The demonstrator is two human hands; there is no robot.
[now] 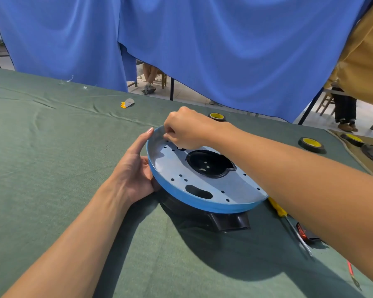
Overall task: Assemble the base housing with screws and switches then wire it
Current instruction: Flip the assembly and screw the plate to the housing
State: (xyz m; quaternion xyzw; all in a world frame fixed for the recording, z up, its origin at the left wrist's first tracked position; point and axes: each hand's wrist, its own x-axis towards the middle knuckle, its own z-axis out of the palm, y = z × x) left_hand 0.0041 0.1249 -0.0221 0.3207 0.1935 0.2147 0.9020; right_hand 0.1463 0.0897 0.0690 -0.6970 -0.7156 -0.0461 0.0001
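Base housing (174, 166), mid-frame: round, blue-rimmed, pale holed face, black central recess. Left hand (136, 166) flat against its rim; right hand (187, 127) curled at upper rim, grip unclear.

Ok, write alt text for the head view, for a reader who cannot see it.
A person's left hand steadies the rim of a round blue base housing on a green cloth while the right hand, fingers curled, reaches down at its far edge. A yellow-handled screwdriver lies to the right.
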